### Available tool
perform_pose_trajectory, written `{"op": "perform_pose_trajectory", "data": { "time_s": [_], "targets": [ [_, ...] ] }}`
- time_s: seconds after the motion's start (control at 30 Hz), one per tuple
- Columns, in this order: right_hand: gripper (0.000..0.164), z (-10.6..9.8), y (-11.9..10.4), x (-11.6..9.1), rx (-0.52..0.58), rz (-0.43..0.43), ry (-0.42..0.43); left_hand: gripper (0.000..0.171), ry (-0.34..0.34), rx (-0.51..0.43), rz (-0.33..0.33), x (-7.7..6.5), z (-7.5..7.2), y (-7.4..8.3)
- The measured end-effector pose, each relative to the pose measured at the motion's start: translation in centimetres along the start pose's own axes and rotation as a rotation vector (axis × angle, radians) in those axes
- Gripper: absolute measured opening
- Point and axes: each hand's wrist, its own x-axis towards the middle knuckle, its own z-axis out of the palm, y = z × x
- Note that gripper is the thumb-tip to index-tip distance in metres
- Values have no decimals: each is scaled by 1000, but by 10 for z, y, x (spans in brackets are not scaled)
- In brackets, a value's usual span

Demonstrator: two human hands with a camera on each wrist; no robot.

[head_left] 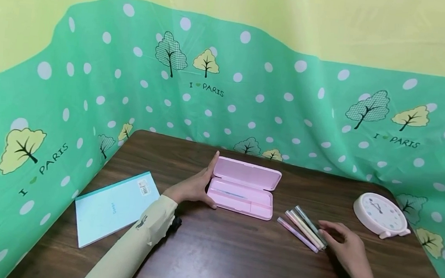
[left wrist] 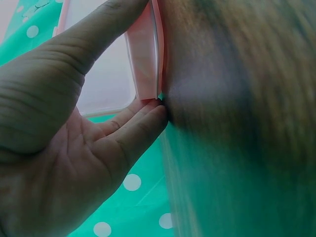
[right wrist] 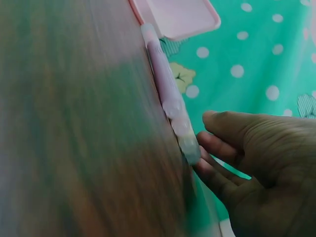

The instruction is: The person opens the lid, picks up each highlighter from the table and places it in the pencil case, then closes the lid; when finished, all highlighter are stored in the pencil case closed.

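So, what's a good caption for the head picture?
Left hand touching an open pink pencil case, right hand beside several pens.

Extends sleeved left arm (head_left: 133,245) from bottom edge to mid-frame, left hand (head_left: 192,189) spread wide at thumb; reaches right hand (head_left: 349,247) into lower right, fingers loosely bent.

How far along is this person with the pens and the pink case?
Already done: the pink case lies open, one slim pen-like item inside. In hand: the left hand holds the case's end, and the right hand is at the loose pens on the table. Probably left: putting those in, then closing the lid.
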Motion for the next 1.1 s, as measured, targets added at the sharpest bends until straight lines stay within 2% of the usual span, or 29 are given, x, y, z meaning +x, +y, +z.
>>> {"op": "perform_pose_trajectory", "data": {
  "time_s": [0.13, 0.27, 0.37, 0.4, 0.5, 0.53, 0.6, 0.63, 0.73, 0.77, 0.87, 1.0, 1.1],
  "targets": [
    [25, -5, 3, -6, 5, 28, -14, 166, 25, 22, 43, 3, 2, -13],
    [25, -8, 2, -6, 6, 54, -54, 168, 45, 30, 37, 9, 6, -30],
    [25, -8, 2, -6, 2, 76, -80, 169, 43, 25, 34, 9, 7, -31],
    [25, -8, 2, -7, 0, 83, -88, 169, 36, 20, 31, 8, 6, -26],
    [26, -8, 2, -7, -5, 97, -103, 168, 42, 22, 41, 10, 9, -32],
    [26, -8, 3, -8, -6, 99, -107, 167, 40, 43, 41, 7, 9, -27],
    [27, -9, 3, -8, -13, 102, -111, 168, 44, 40, 34, 9, 11, -30],
    [27, -9, 3, -8, -16, 103, -111, 168, 48, 55, 57, 11, 13, -39],
    [26, -8, 4, -9, -18, 95, -104, 168, 28, 40, 32, 7, 7, -20],
    [26, -8, 4, -9, -22, 92, -100, 168, 27, 26, 33, 10, 8, -24],
    [24, -8, 4, -9, -28, 84, -94, 166, 12, -4, 13, 7, 3, -9],
    [22, -8, 2, -8, -42, 77, -93, 166, 27, -3, 21, 10, 9, -26],
    [21, -7, 1, -8, -52, 70, -92, 169, 49, 9, 35, 15, 15, -46]
  ]
}}
